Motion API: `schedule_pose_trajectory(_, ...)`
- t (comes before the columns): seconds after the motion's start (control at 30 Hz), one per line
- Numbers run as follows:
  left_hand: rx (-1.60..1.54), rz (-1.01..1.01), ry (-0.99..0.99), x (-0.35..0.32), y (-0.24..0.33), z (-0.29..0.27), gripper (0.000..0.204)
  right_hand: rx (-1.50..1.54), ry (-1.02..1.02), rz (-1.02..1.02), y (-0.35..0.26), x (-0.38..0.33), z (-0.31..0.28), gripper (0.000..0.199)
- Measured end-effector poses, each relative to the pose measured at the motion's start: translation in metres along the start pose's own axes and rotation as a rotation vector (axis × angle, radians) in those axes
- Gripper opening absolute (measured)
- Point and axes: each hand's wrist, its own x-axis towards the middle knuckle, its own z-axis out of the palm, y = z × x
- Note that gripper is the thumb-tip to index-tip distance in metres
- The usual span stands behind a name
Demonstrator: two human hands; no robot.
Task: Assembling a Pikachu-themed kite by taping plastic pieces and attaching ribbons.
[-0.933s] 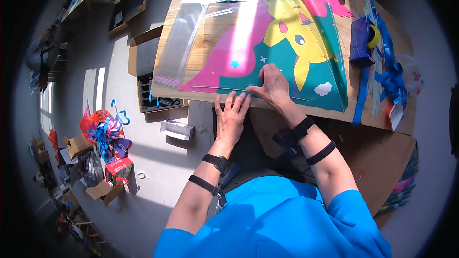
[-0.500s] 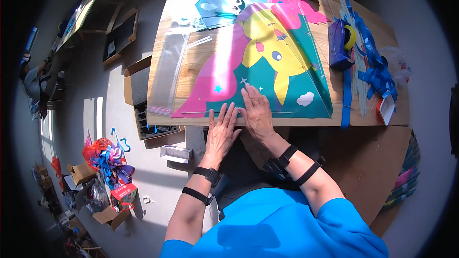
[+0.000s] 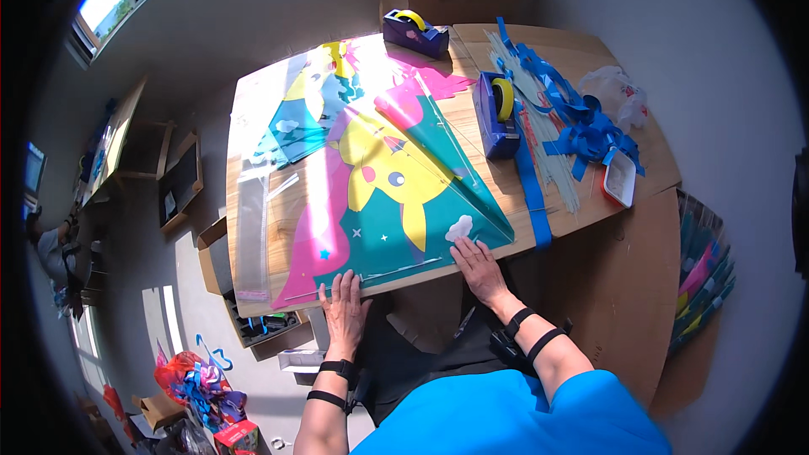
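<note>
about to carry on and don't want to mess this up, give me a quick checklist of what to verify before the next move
1. Left hand at the near edge of the cartoon-printed sheet: ok, fingers over it.
2. Right hand at the sheet's near right part: ok, fingertips by the printed white cloud.
3. Thin white rod along the near edge: ok, it lies between the hands.
4. Rod fixed to the sheet: cannot tell.
5. Sheet flat all over: not ok, a fold runs along its right half.
6. Nearer purple tape dispenser upright on the table: ok, beyond the right hand and probably reachable.
</note>
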Motion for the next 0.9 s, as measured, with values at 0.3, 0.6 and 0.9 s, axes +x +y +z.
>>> schedule_pose_trajectory(0.3,0.042,0.233,0.177,-0.001,0.012,-0.023,0.023,0.057,0.056,-0.053,0.011,-0.026,-0.027,0.025)
schedule_pose_trajectory(0.6,0.130,0.325,0.422,0.004,0.036,-0.171,0.026,0.471,0.544,0.654,0.070,-0.051,-0.097,0.041)
schedule_pose_trajectory(0.9,0.179,0.319,0.764,-0.002,0.048,-0.317,0.018,0.588,0.281,0.108,0.053,-0.004,-0.070,0.086)
